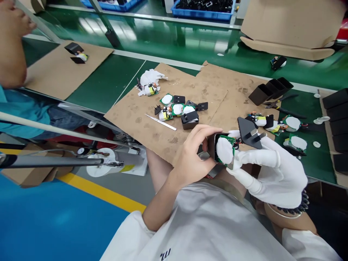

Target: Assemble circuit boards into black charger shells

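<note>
a green conveyor surface (108,83) carries brown cardboard sheets (174,119) strewn with charger parts. the bare left hand (191,159) grips a black charger housing with a green circuit board (224,148), fingers curled around it; the white-gloved right hand (274,170) pinches its right edge beside a black plug cover (248,132).

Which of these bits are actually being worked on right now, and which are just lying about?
In hand:
- left hand holding the black housing
- circuit board with white pad, going into it
- gloved right hand holding the black plug cover

Lying about:
- tweezers
- pliers
- empty black shells
- loose boards on the cardboard
</note>
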The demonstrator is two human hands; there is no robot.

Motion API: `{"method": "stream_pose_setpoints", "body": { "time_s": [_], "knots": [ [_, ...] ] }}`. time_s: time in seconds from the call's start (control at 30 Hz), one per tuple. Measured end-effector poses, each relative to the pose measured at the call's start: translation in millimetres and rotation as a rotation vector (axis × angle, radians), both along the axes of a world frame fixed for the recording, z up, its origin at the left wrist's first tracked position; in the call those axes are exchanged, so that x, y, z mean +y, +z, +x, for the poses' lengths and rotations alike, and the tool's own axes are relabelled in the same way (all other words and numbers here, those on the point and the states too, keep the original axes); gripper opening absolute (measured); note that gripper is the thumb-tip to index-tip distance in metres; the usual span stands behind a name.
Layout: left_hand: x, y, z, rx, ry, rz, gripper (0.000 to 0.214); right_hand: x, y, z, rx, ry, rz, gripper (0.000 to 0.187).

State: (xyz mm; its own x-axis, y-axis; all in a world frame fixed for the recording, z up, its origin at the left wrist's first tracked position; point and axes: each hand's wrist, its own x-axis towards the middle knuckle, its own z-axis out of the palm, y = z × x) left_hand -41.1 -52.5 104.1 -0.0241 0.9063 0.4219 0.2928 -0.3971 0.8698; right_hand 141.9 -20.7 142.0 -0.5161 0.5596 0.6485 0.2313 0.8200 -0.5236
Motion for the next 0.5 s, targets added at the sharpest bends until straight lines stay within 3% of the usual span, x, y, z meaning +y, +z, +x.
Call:
{"method": "stream_pose_setpoints", "body": {
  "time_s": [0.5],
  "knots": [
    [-3.2,2.4,-1.8,0.015,0.000,0.024,0.041,-3.1,-7.2,2.4,0.040,-0.025,-0.004,0.032]
  ]
}}
